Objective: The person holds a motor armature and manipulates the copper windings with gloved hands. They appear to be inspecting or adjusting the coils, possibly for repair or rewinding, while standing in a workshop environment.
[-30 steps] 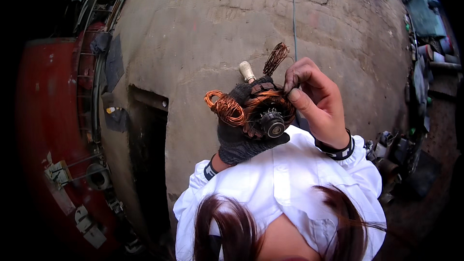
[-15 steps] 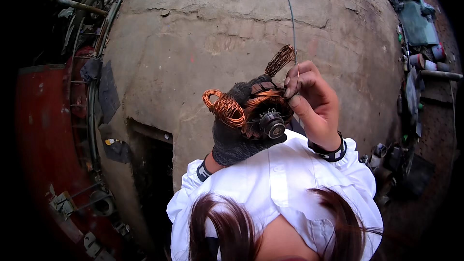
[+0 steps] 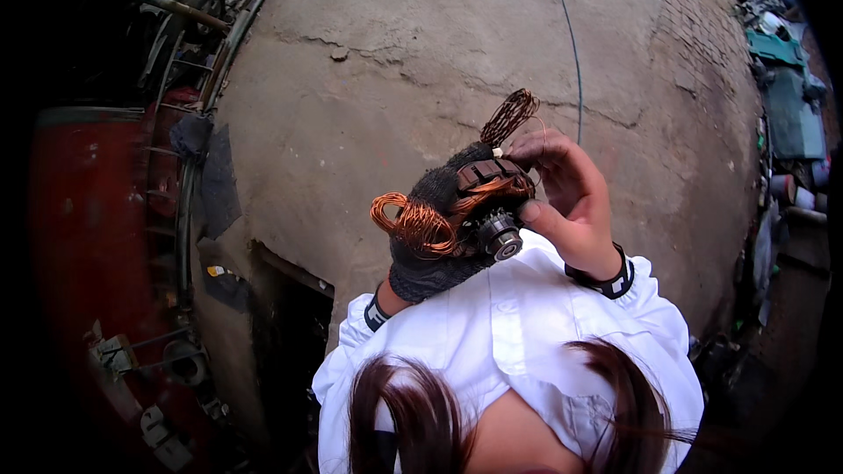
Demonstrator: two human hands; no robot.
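My left hand (image 3: 430, 274), in a dark knitted glove, is closed around a motor armature (image 3: 486, 177) in front of my chest. Copper windings show between its brown core and the round bearing end (image 3: 505, 247), which faces me. Looped copper wire (image 3: 425, 226) is bunched against the same glove. Beyond the gloved fingers sticks up a darker wire bundle (image 3: 509, 116). My bare right hand (image 3: 576, 195) grips the armature's right side, thumb at the near edge and fingers bent over the far edge. A thin wire curls above those fingers; their tips are partly hidden.
Cracked concrete floor (image 3: 351, 123) spreads below, crossed by a dark cable (image 3: 572, 35). A dark pit (image 3: 294, 325) opens at lower left. Red sheet metal (image 3: 88, 237) and ladder-like frames line the left side. Along the right lie a teal container (image 3: 795, 114) and assorted scrap.
My right fingers have gone from pinching a thin wire at the armature's side to bending over its far edge. The armature has turned slightly, showing more of its core.
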